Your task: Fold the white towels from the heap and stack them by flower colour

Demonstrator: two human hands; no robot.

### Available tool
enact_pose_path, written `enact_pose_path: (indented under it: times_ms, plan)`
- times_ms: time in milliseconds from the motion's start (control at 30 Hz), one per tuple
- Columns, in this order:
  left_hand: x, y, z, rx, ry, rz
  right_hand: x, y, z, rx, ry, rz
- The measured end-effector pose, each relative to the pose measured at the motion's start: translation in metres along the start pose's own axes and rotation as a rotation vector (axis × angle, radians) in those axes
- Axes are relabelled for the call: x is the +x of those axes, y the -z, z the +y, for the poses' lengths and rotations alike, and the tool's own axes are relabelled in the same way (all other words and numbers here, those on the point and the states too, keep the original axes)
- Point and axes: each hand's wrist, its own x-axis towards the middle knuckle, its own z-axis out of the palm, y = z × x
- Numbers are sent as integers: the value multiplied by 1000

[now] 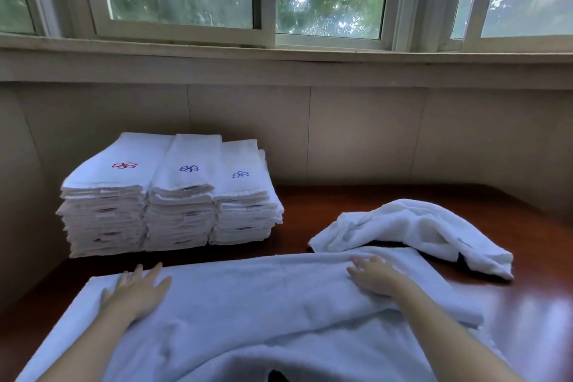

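A white towel (248, 304) lies spread across the near part of the dark wooden table (533, 304), its far edge folded over toward me. My left hand (136, 290) presses flat on its left end with straight fingers. My right hand (373, 277) rests flat on the folded strip near its right end. At the back left stand three stacks of folded white towels: one with a red flower (124, 165) on top, one with a dark blue flower (189, 168), and a lower one with a lighter blue flower (240, 174). A crumpled white towel (412, 232) lies at the right.
A tiled wall (372, 133) rises right behind the table, with a window sill and windows above. The stacks stand close against the left wall corner. Bare table wood shows between the stacks and the crumpled towel and at the far right.
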Motion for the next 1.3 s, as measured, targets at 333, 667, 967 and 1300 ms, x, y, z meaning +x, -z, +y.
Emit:
enact_pose_path:
  times_ms: [333,667,967,1300]
  plan:
    - [-86,-21,63,155,-224,-62,-84,-55,-39,-25,413,913]
    - [-38,-20,47,44,-258,-61,-121,-69,-5,-49,467,547]
    - [-55,-35,43,19,-257,74,-181,-97,-4,-104,411,661]
    - [-69,-11,37,-80,-230,293,-77,-18,-44,81,269,436]
